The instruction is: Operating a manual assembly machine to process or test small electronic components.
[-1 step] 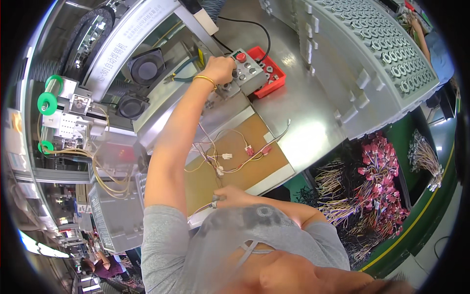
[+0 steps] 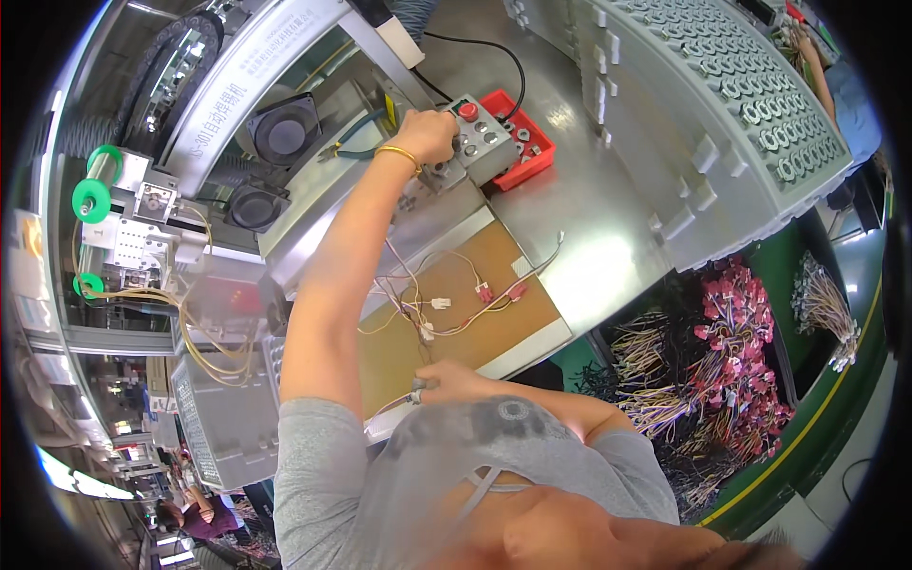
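My left hand [image 2: 427,136], with a gold bangle at the wrist, is closed against the left side of a grey control box [image 2: 484,141] with a red button and several knobs. Its fingertips are hidden, so what it grips cannot be made out. Close to my chest, my right hand [image 2: 452,381] pinches a wire harness [image 2: 389,406] near a small grey piece. More thin wires with a white connector [image 2: 440,303] and red connectors [image 2: 484,292] lie across the brown board [image 2: 525,323] between my hands.
A red tray [image 2: 525,174] of small parts sits behind the control box. Pliers [image 2: 353,153] lie on the machine at left, near two fans. A grey rack [image 2: 655,142] holding rows of metal rings stands at right. Bundled harnesses [image 2: 731,351] pile up at lower right.
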Tool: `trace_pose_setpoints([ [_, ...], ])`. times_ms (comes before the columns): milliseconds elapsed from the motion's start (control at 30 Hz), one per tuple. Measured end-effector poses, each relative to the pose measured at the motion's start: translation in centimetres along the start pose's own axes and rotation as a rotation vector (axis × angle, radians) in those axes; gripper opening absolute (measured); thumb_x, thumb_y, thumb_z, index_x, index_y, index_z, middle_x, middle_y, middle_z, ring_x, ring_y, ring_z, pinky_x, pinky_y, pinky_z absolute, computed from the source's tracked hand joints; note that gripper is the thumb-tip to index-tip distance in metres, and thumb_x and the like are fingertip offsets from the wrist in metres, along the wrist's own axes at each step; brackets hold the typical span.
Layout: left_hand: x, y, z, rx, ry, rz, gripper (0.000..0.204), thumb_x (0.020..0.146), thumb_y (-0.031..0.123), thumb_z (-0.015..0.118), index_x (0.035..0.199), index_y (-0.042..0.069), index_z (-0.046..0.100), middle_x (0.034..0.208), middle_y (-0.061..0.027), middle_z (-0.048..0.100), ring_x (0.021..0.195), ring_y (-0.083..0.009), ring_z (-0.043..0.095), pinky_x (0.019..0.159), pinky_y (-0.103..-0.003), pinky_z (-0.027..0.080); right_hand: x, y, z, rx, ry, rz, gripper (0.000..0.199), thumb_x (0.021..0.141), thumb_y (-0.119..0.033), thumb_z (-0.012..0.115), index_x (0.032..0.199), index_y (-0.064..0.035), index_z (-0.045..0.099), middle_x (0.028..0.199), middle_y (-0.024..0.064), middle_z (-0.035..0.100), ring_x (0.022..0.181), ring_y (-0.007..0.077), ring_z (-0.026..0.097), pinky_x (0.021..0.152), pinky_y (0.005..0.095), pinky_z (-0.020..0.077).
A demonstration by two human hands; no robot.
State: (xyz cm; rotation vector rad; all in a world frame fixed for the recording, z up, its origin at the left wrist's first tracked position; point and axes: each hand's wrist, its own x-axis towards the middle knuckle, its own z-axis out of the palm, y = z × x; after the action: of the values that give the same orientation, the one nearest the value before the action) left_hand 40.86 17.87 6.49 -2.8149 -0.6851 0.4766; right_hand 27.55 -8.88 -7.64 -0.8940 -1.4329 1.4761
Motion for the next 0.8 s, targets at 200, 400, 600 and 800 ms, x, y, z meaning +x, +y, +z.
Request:
trace_pose_setpoints([
  [200, -1.9, -0.4, -0.5, -0.112, 0.07, -0.032, 0.021, 0.066, 0.012, 0.056, 0.085, 0.007, 0.064, 0.088, -0.0187, 0.061, 0.09, -0.0325, 0.057, 0.079, -0.037, 0.041, 0.0, -0.2, 0.8, -0.019, -0.009, 0.039, 0.038, 0.07, -0.019, 0.057, 0.105, -0.0044, 0.054, 0.073, 0.0133, 0.059, 0.066, 0.016, 0.056, 0.062, 0.0307, 0.0443],
  [400, -16.8, 2.7, 0.7, -0.534, 0.613, 0.238, 0.026, 0.07, 0.008, 0.059, 0.096, 0.007, 0.06, 0.084, -0.0119, 0.056, 0.078, -0.0299, 0.05, 0.068, -0.037, 0.041, 0.5, -2.0, 1.6, 0.08, 0.113, 0.099, 0.019, 0.072, -0.015, 0.059, 0.086, -0.0033, 0.057, 0.057, 0.0047, 0.053, 0.056, 0.0084, 0.053, 0.049, 0.0253, 0.0418],
  [600, -40.2, 1.3, 8.4, -1.299, 0.276, -0.013, 0.019, 0.074, 0.009, 0.062, 0.092, 0.002, 0.064, 0.085, -0.0096, 0.063, 0.077, -0.0204, 0.057, 0.072, -0.033, 0.044, 4.0, -5.0, 2.2, -0.064, 0.089, 0.169, 0.019, 0.074, -0.015, 0.062, 0.09, -0.0054, 0.063, 0.071, 0.0092, 0.063, 0.06, 0.0168, 0.062, 0.057, 0.0282, 0.048],
  [800, -57.4, -2.7, 20.3, -1.049, 0.481, -1.109, 0.027, 0.077, 0.013, 0.06, 0.102, 0.003, 0.062, 0.086, -0.0084, 0.065, 0.072, -0.0103, 0.057, 0.066, -0.026, 0.044, 9.1, -7.7, 2.4, -1.051, 0.5, -0.579, 0.017, 0.067, -0.008, 0.065, 0.061, -0.0056, 0.049, 0.051, 0.0075, 0.045, 0.043, 0.0214, 0.044, 0.041, 0.0323, 0.0346],
])
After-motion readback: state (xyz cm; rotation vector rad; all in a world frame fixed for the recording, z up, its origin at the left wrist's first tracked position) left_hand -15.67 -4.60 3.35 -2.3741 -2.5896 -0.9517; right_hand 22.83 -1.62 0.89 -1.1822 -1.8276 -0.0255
